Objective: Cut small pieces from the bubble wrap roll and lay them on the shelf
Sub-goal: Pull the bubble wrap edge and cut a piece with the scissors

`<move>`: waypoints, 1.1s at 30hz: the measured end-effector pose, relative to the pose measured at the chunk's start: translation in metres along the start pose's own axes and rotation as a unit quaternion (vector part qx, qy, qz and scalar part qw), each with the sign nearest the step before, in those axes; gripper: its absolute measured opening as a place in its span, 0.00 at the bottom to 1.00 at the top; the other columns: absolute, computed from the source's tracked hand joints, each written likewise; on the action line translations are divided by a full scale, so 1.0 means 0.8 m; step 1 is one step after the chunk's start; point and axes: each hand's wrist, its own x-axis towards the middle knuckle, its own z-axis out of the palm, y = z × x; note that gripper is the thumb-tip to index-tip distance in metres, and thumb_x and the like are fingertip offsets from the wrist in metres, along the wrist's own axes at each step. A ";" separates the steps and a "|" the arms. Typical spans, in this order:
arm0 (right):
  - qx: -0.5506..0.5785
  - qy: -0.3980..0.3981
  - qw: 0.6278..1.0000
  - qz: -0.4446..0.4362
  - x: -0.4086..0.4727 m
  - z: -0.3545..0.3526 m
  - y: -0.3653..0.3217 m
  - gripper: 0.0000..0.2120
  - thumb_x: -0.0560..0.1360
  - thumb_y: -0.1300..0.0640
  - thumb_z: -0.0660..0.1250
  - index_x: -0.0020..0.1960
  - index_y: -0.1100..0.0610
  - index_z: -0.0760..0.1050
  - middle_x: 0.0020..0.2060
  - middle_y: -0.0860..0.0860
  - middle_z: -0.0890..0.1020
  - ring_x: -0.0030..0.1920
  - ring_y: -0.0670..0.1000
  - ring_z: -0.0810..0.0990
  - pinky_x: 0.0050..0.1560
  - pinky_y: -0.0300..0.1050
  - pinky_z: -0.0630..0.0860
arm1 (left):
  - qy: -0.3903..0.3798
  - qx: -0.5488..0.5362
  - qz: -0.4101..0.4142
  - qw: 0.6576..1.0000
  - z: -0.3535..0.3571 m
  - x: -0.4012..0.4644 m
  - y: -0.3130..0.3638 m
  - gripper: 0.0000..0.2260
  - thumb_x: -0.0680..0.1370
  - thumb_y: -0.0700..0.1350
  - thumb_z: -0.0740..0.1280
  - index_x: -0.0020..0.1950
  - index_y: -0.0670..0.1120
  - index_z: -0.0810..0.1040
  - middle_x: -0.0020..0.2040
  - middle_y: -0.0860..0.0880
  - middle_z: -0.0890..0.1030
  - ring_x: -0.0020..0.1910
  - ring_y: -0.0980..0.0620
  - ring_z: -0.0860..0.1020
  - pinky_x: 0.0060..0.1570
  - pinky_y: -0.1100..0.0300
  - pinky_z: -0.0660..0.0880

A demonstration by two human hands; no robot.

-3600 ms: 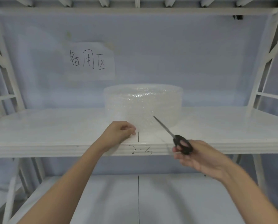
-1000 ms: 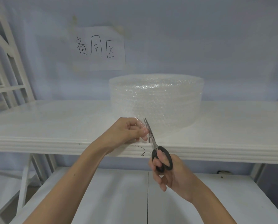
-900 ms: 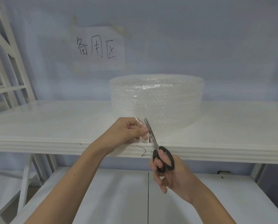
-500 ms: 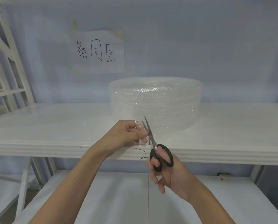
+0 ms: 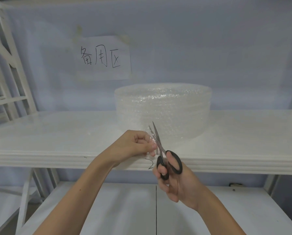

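A white rack frame (image 5: 9, 68) rises at the left, and a paper sign (image 5: 104, 58) with handwritten characters hangs on the wall behind the shelf (image 5: 57, 138), above the bubble wrap roll (image 5: 164, 109) standing at the shelf's middle. The left hand (image 5: 135, 145) pinches the roll's clear loose end, its edges hard to make out. Just beside it, the right hand (image 5: 177, 182) grips black-handled scissors (image 5: 164, 155), blades slightly parted, covering part of a scrawled mark on the shelf's front lip.

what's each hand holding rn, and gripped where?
Left hand pinches the loose end of the bubble wrap at its edge. Right hand holds the scissors by the black handle loops, blades slightly open at the wrap.
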 end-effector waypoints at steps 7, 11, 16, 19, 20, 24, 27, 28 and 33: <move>-0.051 0.024 0.998 -0.006 0.004 0.004 -0.011 0.20 0.71 0.38 0.62 0.34 0.55 0.67 0.32 0.49 0.73 0.22 0.47 0.69 0.16 0.35 0.61 | -0.006 0.009 -0.002 1.000 -0.003 0.002 -0.004 0.03 0.76 0.39 0.71 0.45 0.40 0.80 0.35 0.49 0.84 0.36 0.55 0.81 0.46 0.58 0.76; -0.059 0.036 0.997 -0.016 0.001 0.003 -0.012 0.19 0.72 0.41 0.64 0.33 0.55 0.68 0.32 0.50 0.73 0.22 0.47 0.69 0.16 0.35 0.62 | 0.006 -0.001 0.019 1.000 -0.001 0.000 -0.001 0.09 0.76 0.48 0.69 0.39 0.45 0.81 0.34 0.48 0.83 0.35 0.51 0.77 0.40 0.64 0.75; -0.067 0.041 0.997 -0.014 0.000 0.005 -0.014 0.18 0.72 0.43 0.66 0.32 0.55 0.68 0.32 0.50 0.72 0.22 0.48 0.68 0.16 0.36 0.63 | 0.085 -0.007 0.015 0.996 0.006 0.002 0.003 0.18 0.81 0.52 0.62 0.35 0.47 0.79 0.28 0.50 0.75 0.24 0.54 0.62 0.25 0.65 0.58; -0.069 0.046 0.997 -0.007 -0.001 0.006 -0.014 0.21 0.71 0.40 0.68 0.32 0.55 0.68 0.32 0.50 0.72 0.21 0.47 0.66 0.16 0.34 0.60 | 0.096 -0.016 0.024 0.995 0.008 0.003 0.001 0.14 0.81 0.48 0.63 0.37 0.46 0.78 0.26 0.52 0.72 0.23 0.56 0.61 0.24 0.66 0.57; -0.066 0.044 0.997 -0.002 -0.001 0.005 -0.015 0.22 0.71 0.38 0.68 0.33 0.55 0.68 0.32 0.50 0.73 0.20 0.46 0.64 0.16 0.33 0.57 | 0.095 -0.016 0.027 0.995 0.008 0.003 0.001 0.13 0.81 0.47 0.63 0.38 0.46 0.78 0.27 0.52 0.72 0.23 0.57 0.61 0.24 0.67 0.57; -0.050 0.007 0.999 0.017 0.001 0.004 -0.022 0.25 0.65 0.32 0.66 0.33 0.55 0.69 0.33 0.48 0.74 0.20 0.43 0.59 0.15 0.31 0.54 | 0.076 -0.003 0.036 0.996 0.006 0.000 -0.001 0.13 0.81 0.48 0.64 0.38 0.46 0.78 0.25 0.54 0.67 0.23 0.58 0.61 0.25 0.64 0.56; -0.058 0.003 0.998 0.026 0.002 0.005 -0.031 0.25 0.66 0.32 0.65 0.33 0.55 0.70 0.33 0.47 0.76 0.19 0.43 0.57 0.15 0.31 0.53 | 0.055 0.004 0.047 0.997 0.005 -0.001 -0.002 0.12 0.80 0.49 0.65 0.39 0.46 0.78 0.25 0.55 0.62 0.24 0.57 0.58 0.25 0.64 0.55; -0.067 0.007 0.997 0.023 0.003 0.007 -0.034 0.25 0.67 0.32 0.66 0.33 0.55 0.69 0.33 0.47 0.76 0.19 0.42 0.57 0.16 0.31 0.53 | 0.053 0.002 0.050 0.997 0.004 -0.001 -0.002 0.12 0.79 0.49 0.65 0.39 0.45 0.78 0.26 0.55 0.62 0.25 0.56 0.57 0.25 0.64 0.55; -0.118 0.037 0.992 -0.016 0.004 0.011 -0.037 0.23 0.67 0.34 0.69 0.32 0.54 0.70 0.34 0.50 0.75 0.21 0.44 0.55 0.18 0.31 0.51 | 0.051 -0.002 0.052 0.997 0.003 -0.001 -0.003 0.12 0.76 0.53 0.66 0.39 0.46 0.78 0.25 0.58 0.63 0.25 0.58 0.59 0.26 0.65 0.55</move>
